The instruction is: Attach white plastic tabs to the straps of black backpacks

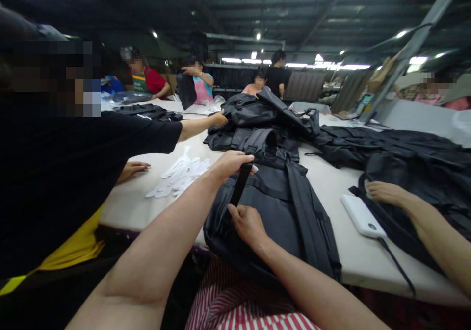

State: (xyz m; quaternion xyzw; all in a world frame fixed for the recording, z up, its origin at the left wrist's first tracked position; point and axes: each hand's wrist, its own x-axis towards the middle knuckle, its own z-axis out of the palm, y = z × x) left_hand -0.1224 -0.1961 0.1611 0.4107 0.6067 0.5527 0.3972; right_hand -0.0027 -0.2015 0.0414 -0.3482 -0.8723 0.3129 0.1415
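A black backpack [272,205] lies before me, its lower end over the table's front edge. My left hand [235,164] pinches the upper end of a black strap [242,183] above the backpack's left side. Lower on that strap, my right hand [248,224] is closed around it, so the webbing runs taut between my two hands. A small white piece shows by my left fingertips; what it is I cannot tell. Wide shoulder straps run along the backpack's upper face, and its top touches a heap of other black bags [257,112].
White cut pieces [182,173] lie left on the table [128,212]. A co-worker in black reaches toward the heap from the left. Right stands a white power bank [362,217] with a cable, beside more black bags [423,173] and another person's hand [386,192].
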